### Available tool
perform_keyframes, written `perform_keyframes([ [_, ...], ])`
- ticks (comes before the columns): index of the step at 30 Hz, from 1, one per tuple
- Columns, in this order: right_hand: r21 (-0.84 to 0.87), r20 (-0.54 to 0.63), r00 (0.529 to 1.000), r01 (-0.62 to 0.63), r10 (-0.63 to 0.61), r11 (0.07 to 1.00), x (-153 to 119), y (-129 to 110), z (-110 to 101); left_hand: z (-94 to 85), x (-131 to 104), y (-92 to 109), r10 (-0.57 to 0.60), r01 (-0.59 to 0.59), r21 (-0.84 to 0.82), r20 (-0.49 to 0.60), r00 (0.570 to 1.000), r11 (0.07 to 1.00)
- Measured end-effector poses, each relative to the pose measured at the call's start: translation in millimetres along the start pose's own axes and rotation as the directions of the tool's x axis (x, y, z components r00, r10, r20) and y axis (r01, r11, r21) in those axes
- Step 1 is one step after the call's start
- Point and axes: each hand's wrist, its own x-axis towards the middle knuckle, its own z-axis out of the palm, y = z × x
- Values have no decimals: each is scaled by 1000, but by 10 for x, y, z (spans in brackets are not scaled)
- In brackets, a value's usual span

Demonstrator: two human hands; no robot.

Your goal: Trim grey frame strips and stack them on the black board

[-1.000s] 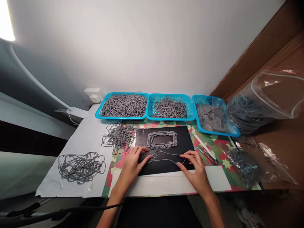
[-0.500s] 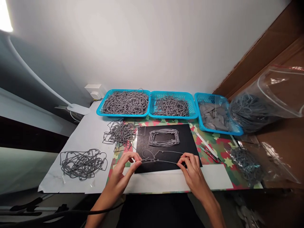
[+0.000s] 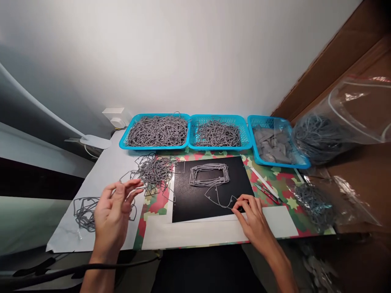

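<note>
At the near edge of the table lies a pale flat strip (image 3: pixel 195 236), with the black board (image 3: pixel 186 203) just beyond. The right hand (image 3: pixel 254 219) is over the board's near right corner, thumb and forefinger closed in a pinch on a thin gray frame (image 3: pixel 224 207). The frame trails across the board, bent and crossing itself. The left hand (image 3: pixel 111 215) is raised above the white sheet (image 3: pixel 67 240), fingers loosely curled; a fine gray line shows by the fingertips, but whether it is gripped cannot be told. The step in hand appears to be single-piece handling; so slack an outline calls for light fingertip pressure and both sides supported, or it may twist.

Behind the left hand, a loose heap (image 3: pixel 85 215) of similar frames rests on the sheet. Farther in on the board sits a neat stack (image 3: pixel 209 167), roughly rectangular, slightly bowed, with small tabs. To its left is a denser tangle (image 3: pixel 155 173). To its right, on the camouflage-patterned cover (image 3: pixel 290 224), lie a white stick (image 3: pixel 262 179) and red-handled snips (image 3: pixel 270 196).

Farthest, three perforated blue plastic baskets (image 3: pixel 220 149) line the wall: two hold matted, cord-like gray pieces, the third flat gray ones. Beside them stands a clear, wrinkled bag (image 3: pixel 317 138) of gray strands.
</note>
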Motion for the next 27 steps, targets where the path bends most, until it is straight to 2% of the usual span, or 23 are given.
perform_keyframes([
  [4,57,-49,998,-36,39,998,44,5,22,33,135,-39,57,-79,180,121,991,981],
  [8,93,-124,985,-110,121,990,157,66,101,210,128,-200,106,-205,333,292,951,920],
  [11,102,-82,989,-118,127,988,245,78,131,345,109,-380,163,-314,397,370,915,862],
  [15,109,-51,994,-89,95,990,302,41,139,486,26,-540,300,-470,426,407,863,773],
  [17,118,-58,996,-67,74,991,304,23,150,589,-63,-561,360,-565,377,489,794,735],
  [18,126,-60,996,-55,63,990,302,15,153,652,-117,-559,383,-616,331,552,741,715],
  [21,168,-48,998,-19,27,986,307,-30,122,867,-274,-515,417,-735,169,731,540,656],
  [23,206,-19,1000,11,-7,979,330,-97,48,1007,-343,-473,415,-772,91,800,433,629],
  [25,239,26,998,44,-52,970,370,-196,-62,1128,-366,-441,399,-779,53,836,377,625],
  [27,287,83,990,89,-117,954,417,-314,-181,1226,-351,-428,380,-768,32,855,352,640],
])
